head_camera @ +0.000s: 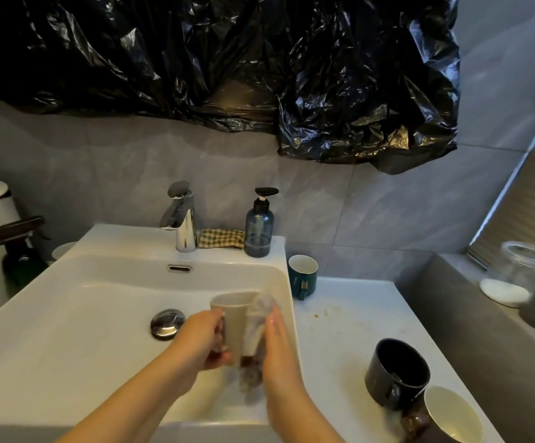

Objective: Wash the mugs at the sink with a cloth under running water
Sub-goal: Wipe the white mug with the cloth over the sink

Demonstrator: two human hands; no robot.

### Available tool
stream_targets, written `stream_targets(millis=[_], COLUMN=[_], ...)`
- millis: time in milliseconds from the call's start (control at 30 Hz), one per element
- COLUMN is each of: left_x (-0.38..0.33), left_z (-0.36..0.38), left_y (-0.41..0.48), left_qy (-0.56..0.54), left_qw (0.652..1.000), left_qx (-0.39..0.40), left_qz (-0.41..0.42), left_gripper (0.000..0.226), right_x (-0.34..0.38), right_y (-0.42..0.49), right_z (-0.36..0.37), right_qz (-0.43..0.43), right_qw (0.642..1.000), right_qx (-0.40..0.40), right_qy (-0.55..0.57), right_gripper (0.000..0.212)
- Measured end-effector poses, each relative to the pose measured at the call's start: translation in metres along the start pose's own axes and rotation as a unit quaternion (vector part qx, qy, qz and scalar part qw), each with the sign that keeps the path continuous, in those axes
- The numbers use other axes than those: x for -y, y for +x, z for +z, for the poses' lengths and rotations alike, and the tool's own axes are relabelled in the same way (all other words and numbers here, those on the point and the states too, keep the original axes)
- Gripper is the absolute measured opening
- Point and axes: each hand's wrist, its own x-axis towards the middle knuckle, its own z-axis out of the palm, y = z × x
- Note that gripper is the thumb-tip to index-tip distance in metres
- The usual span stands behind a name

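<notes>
The left hand (204, 338) gripped the beige mug (232, 318) by its handle, fingers curled round it, holding it upright over the right side of the white sink (100, 314). The right hand (279, 356) pressed a pale cloth (258, 318) against the mug's side with straight fingers. A green mug (303, 276), a black mug (394, 369) and a brown mug (445, 417) sat on the counter (339, 321) to the right.

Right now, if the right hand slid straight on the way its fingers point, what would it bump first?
Probably the sink's back wall, just below the blue soap bottle. The right hand lies flat on the cloth against the beige mug, fingers pointing away from the person. Depth is unclear.
</notes>
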Motion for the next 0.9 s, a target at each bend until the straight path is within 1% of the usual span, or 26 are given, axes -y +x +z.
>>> stream_targets(millis=[33, 67, 100, 133, 167, 200, 233, 267, 300, 367, 400, 467, 533, 567, 600, 633, 667, 700, 733, 767, 800, 833, 867, 900], left_x=[0.003, 0.006, 0.008, 0.010, 0.009, 0.009, 0.005, 0.001, -0.003, -0.011, -0.012, -0.011, -0.005, -0.001, 0.003, 0.006, 0.008, 0.009, 0.009, 0.009, 0.010, 0.012, 0.014, 0.015], left_z=[0.006, 0.011, 0.015, 0.017, 0.019, 0.020, 0.021, 0.021, 0.019, 0.015, 0.013, 0.009, 0.006, 0.005, 0.005, 0.003, 0.002, 0.001, 0.000, -0.001, -0.001, -0.002, -0.003, -0.003], left_y=[-0.007, -0.012, -0.017, -0.018, -0.020, -0.020, -0.021, -0.020, -0.018, -0.013, -0.010, -0.007, -0.008, -0.008, -0.007, -0.007, -0.006, -0.004, -0.002, -0.002, -0.001, 0.000, 0.000, 0.000], left_qy=[-0.004, 0.002, 0.011, 0.018, 0.020, 0.013, -0.001, -0.022, -0.044, -0.076, -0.078, -0.063, -0.028, -0.017, -0.016, -0.026, -0.051, -0.090, -0.127, -0.152, -0.158, -0.152, -0.139, -0.126], left_qw=[1.000, 0.999, 0.998, 0.997, 0.997, 0.997, 0.996, 0.996, 0.995, 0.994, 0.994, 0.994, 0.993, 0.993, 0.992, 0.992, 0.991, 0.988, 0.985, 0.982, 0.980, 0.981, 0.982, 0.983], left_qx=[0.027, 0.053, 0.069, 0.078, 0.080, 0.081, 0.081, 0.079, 0.073, 0.059, 0.057, 0.070, 0.092, 0.097, 0.094, 0.089, 0.080, 0.071, 0.063, 0.064, 0.071, 0.076, 0.079, 0.082], left_qz=[-0.005, -0.003, -0.001, 0.002, -0.002, -0.011, -0.023, -0.034, -0.044, -0.049, -0.048, -0.055, -0.067, -0.072, -0.077, -0.086, -0.094, -0.099, -0.099, -0.097, -0.094, -0.095, -0.099, -0.102], left_gripper=[0.034, 0.033, 0.033, 0.035, 0.038, 0.040, 0.041, 0.041, 0.040, 0.039, 0.039, 0.040, 0.041, 0.041, 0.041, 0.042, 0.042, 0.041, 0.036, 0.031, 0.030, 0.035, 0.041, 0.044], right_x=[-0.004, -0.005, -0.005, -0.003, -0.001, 0.000, 0.003, 0.001, -0.001, -0.013, -0.017, -0.019, -0.015, -0.012, -0.015, -0.019, -0.022, -0.026, -0.029, -0.031, -0.032, -0.031, -0.031, -0.030], right_y=[-0.002, -0.003, -0.002, 0.002, 0.007, 0.013, 0.015, 0.016, 0.015, 0.007, 0.006, 0.010, 0.016, 0.018, 0.019, 0.021, 0.020, 0.020, 0.019, 0.019, 0.021, 0.023, 0.026, 0.028], right_z=[0.005, 0.008, 0.008, 0.005, 0.000, -0.005, -0.007, -0.008, -0.006, -0.002, -0.002, -0.004, -0.005, -0.005, -0.007, -0.007, -0.007, -0.006, -0.004, -0.002, -0.001, 0.000, 0.000, 0.000], right_qz=[-0.033, -0.061, -0.088, -0.098, -0.098, -0.092, -0.096, -0.116, -0.144, -0.181, -0.192, -0.210, -0.177, -0.149, -0.141, -0.139, -0.145, -0.150, -0.167, -0.178, -0.192, -0.201, -0.205, -0.191], right_qw=[0.998, 0.993, 0.984, 0.981, 0.982, 0.984, 0.983, 0.976, 0.961, 0.906, 0.888, 0.893, 0.950, 0.970, 0.973, 0.967, 0.949, 0.920, 0.882, 0.864, 0.856, 0.863, 0.871, 0.892], right_qx=[0.002, -0.010, -0.036, -0.071, -0.090, -0.101, -0.102, -0.090, -0.064, -0.027, -0.016, -0.018, -0.048, -0.056, -0.066, -0.049, -0.014, 0.020, 0.047, 0.065, 0.067, 0.048, 0.024, -0.007], right_qy=[-0.053, -0.101, -0.147, -0.152, -0.131, -0.112, -0.120, -0.161, -0.229, -0.381, -0.416, -0.397, -0.251, -0.182, -0.171, -0.210, -0.279, -0.361, -0.438, -0.467, -0.474, -0.462, -0.445, -0.409], right_gripper=[0.028, 0.032, 0.042, 0.053, 0.059, 0.059, 0.052, 0.043, 0.041, 0.047, 0.048, 0.046, 0.038, 0.035, 0.034, 0.037, 0.041, 0.044, 0.044, 0.043, 0.046, 0.054, 0.057, 0.053])
